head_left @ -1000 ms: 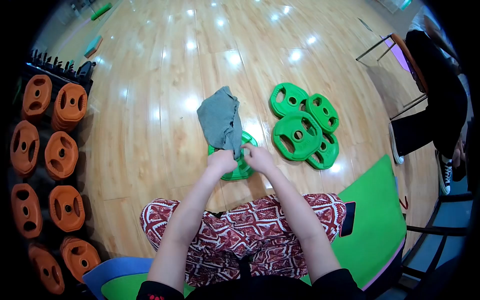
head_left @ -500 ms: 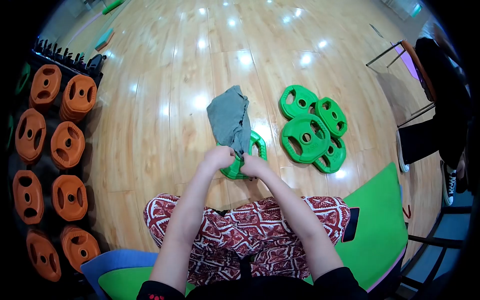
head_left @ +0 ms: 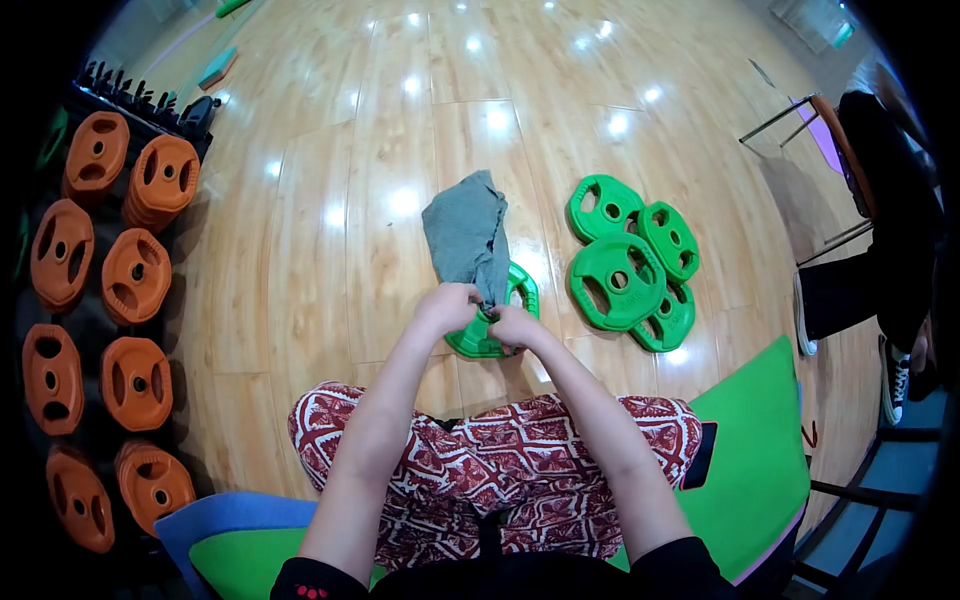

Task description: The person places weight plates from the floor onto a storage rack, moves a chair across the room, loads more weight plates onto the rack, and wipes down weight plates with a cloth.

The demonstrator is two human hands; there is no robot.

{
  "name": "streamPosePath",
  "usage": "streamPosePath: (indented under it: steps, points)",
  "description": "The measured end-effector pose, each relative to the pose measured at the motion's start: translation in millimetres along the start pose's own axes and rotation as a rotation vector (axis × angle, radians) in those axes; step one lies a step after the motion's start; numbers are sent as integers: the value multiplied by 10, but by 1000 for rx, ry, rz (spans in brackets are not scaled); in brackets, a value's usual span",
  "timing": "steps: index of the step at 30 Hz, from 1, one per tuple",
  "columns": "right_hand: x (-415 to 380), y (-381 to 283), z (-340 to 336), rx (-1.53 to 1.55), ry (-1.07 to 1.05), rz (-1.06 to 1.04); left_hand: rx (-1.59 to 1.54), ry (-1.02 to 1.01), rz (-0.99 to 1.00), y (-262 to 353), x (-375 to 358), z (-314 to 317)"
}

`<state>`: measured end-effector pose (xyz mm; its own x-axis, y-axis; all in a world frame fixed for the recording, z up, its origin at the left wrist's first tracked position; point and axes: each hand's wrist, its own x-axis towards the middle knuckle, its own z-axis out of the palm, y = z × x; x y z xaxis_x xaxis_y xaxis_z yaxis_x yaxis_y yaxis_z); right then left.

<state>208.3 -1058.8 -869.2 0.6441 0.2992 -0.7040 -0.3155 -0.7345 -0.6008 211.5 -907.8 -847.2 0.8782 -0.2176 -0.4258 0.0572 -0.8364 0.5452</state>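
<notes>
A grey cloth hangs bunched from my left hand and spreads forward over the far side of a green weight plate. The fingers of my left hand are closed on the cloth's near end, above the plate. Closed at the plate's near right rim is my right hand, its thumb towards the middle, close to the cloth's tip. Cloth and hands hide much of the plate, and the undersides of my right fingers are hard to make out.
Right of my hands, several green weight plates overlap on the wooden floor. Orange weight plates fill a rack at left. A phone rests on the green mat near my knee. A person sits on a chair at right.
The view has shifted slightly. My left hand has moved a little up relative to the right one, with the cloth still in it. The stacked plates have not moved.
</notes>
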Motion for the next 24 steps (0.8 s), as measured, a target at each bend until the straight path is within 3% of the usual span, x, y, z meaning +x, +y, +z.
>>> streamPosePath:
  steps: [2, 4, 6, 11, 13, 15, 19, 21, 22, 23, 24]
  points:
    - [3, 34, -1, -150, 19, -12, 64, 24, 98, 33, -20, 68]
    - [38, 181, 2, -492, 313, -242, 125, 50, 192, 66, -82, 163]
    - [97, 277, -24, -449, 330, -267, 310, 105, 168, 109, -163, 246]
    - [15, 332, -215, -229, 338, -377, 257, 214, 183, -94, 47, 331]
    - [-10, 358, -317, -121, 278, -382, 230, 224, 180, 11, -58, 166]
    - [-55, 282, -378, -42, 97, -373, 289, 23, 84, 86, -151, 22]
    - [-89, 320, -243, -399, 15, -209, 513, -90, 15, -10, -191, 154]
    - [-106, 376, -223, -381, 28, -198, 434, -129, 15, 28, -207, 90]
    - [-73, 396, -198, -415, 159, -200, 435, -129, 16, 61, -222, 69]
    - [-84, 373, -176, -447, 290, -201, 365, -10, 66, 114, -246, 47]
    - [-98, 349, -147, -445, 292, -201, 295, 109, 117, 148, -256, 35]
